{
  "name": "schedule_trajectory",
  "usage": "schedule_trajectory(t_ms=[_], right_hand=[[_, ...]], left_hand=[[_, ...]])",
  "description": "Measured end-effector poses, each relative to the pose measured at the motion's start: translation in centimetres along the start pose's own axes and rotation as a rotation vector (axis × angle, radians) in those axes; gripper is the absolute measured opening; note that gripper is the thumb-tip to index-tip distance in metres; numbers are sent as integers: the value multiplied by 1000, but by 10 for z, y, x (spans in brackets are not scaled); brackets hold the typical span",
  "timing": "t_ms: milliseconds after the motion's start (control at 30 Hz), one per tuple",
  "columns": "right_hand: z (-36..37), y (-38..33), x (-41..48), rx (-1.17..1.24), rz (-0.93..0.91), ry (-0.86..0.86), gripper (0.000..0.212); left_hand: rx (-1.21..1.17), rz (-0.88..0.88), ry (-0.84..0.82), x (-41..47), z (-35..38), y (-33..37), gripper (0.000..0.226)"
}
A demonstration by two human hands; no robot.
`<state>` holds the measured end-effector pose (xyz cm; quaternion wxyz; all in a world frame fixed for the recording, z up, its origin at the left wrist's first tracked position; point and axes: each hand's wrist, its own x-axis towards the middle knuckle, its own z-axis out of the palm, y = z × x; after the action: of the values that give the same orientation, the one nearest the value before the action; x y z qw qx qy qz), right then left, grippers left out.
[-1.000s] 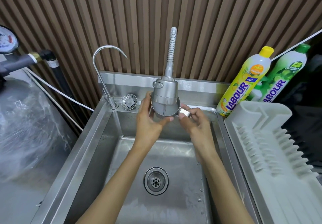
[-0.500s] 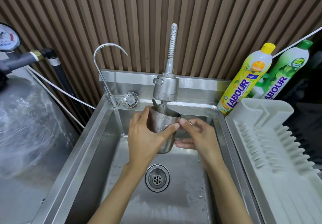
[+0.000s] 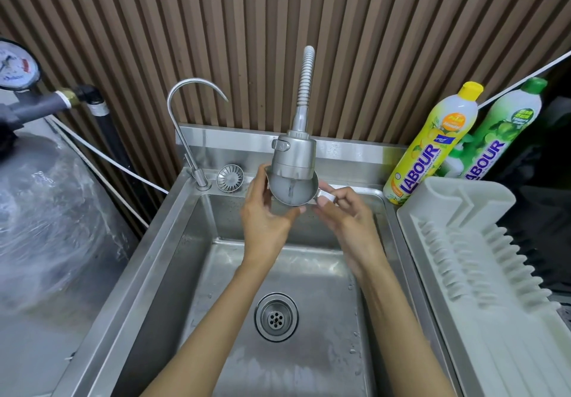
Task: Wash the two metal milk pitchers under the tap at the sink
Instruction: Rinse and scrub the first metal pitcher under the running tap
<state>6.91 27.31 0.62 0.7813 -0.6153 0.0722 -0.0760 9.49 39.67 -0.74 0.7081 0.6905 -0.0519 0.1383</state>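
Right under the spray head of the tap [image 3: 293,155] sits one metal milk pitcher [image 3: 292,194], lifted above the sink basin and tipped so its open mouth faces the camera. A thin stream of water falls into it, and the spray head hides the upper part of its rim. The left hand [image 3: 265,220] grips the pitcher's body, fingers curled round the far left side and thumb pressed along the near lower edge. The right hand [image 3: 343,211] pinches the pitcher's handle [image 3: 324,196] between thumb and fingers, just to the right of the body. Both forearms reach up from the bottom edge over the sink [image 3: 173,242], whose floor is wet and beaded with drops around the round drain [image 3: 276,316].

On the sink's back ledge, left of the pitcher, lies a small round strainer [image 3: 230,178], and beside it rises a slim gooseneck tap [image 3: 191,112]. At the right rear corner lean a yellow dish-soap bottle [image 3: 432,146] and a green one [image 3: 500,131], both marked LABOUR. A pale plastic dish rack [image 3: 463,242] lies along the sink's right side. On the left stand a plastic-wrapped tank [image 3: 46,205] and a pressure gauge [image 3: 17,66], with a white cable [image 3: 108,158] running past. A brown slatted wall [image 3: 247,25] stands behind.
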Motion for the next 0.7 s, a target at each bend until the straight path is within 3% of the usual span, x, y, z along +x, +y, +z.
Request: schedule_trajectory(t_ms=[100,233,400,467,567,700], right_hand=[[8,11,-1,149,69,-80,20],[8,15,-14,164,154,-78,11],[3,-1,-28,-89,215,10,14],[-1,-12,-28,-234,188,56,17],[-3,-27,-26,-531,61,147,21],[4,-35,-25,-926,-168,220,26]], left_hand=[[213,154,43,-4,-10,10,73],[462,166,68,-15,-18,18,87],[623,-30,103,-25,-19,24,107],[593,-107,31,-26,-18,27,96],[329,-250,-109,-23,-19,26,43],[29,-362,-258,-18,-17,16,44]])
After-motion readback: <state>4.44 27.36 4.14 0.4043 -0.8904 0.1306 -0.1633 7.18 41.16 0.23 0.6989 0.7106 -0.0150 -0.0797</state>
